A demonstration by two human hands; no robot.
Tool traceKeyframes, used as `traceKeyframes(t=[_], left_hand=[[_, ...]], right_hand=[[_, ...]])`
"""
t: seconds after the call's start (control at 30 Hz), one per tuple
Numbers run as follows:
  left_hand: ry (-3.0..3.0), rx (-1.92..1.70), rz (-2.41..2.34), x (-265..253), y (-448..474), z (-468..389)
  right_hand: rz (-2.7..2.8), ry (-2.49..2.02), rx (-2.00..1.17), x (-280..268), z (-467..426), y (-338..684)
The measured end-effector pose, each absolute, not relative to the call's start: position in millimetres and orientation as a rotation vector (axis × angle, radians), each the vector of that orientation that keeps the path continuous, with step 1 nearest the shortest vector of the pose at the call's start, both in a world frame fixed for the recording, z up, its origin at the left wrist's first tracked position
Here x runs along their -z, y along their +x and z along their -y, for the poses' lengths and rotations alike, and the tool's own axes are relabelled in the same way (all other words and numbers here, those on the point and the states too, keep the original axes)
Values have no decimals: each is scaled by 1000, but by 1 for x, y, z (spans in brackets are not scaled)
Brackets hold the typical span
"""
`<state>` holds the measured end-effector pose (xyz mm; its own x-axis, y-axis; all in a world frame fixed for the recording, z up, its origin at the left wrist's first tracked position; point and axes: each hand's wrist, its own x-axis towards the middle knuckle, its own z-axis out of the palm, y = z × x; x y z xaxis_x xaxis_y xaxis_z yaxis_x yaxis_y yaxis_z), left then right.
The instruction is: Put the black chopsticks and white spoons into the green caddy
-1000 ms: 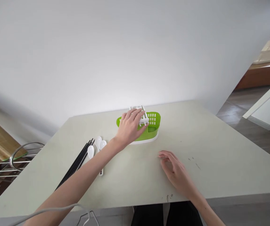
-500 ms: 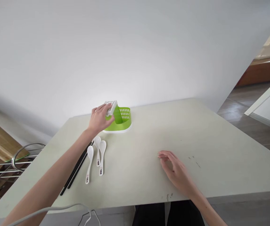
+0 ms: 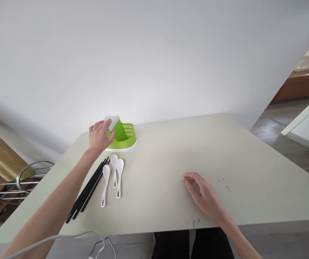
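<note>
My left hand (image 3: pixel 99 136) is closed on the top white part of a green and white utensil caddy (image 3: pixel 122 144), which is at the far left of the table by the wall. My fingers hide part of the caddy's left side. In front of it lie several black chopsticks (image 3: pixel 89 190) in a slanting bundle, partly behind my forearm. Beside them rest three white spoons: one nearer spoon (image 3: pixel 105 183), one back spoon (image 3: pixel 114 169) and one right-hand spoon (image 3: pixel 119 178). My right hand (image 3: pixel 204 194) rests on the table, its fingers curled toward the thumb, with no object visible in it.
The pale table (image 3: pixel 165 151) meets a white wall (image 3: pixel 154 64) at the back. A grey cable (image 3: pixel 62 236) loops across the front left. Left of the table are a metal rack (image 3: pixel 22 183) and a bamboo-like board (image 3: pixel 5 154).
My left hand and the caddy have shifted left in view, uncovering more of the chopsticks. The spoons appear slightly further right, along with a small camera turn. My right hand keeps its pose.
</note>
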<state>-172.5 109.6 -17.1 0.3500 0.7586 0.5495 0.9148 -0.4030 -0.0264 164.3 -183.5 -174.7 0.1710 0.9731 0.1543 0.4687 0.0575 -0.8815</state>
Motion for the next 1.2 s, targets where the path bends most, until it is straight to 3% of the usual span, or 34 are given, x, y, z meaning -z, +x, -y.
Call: traceKeyframes(t=[0.83,1.03,1.2], left_hand=[[-2280,778,1485,16,-175,-85],[-2708,1041,1353,58,-117,-8],[-3235,1229,1845,114,-86,46]], right_hand=[[1435,-1562,-726,175,182,164],[1441,-1562,-726,177,183,165],[1435,-1577,-691,174,184,165]])
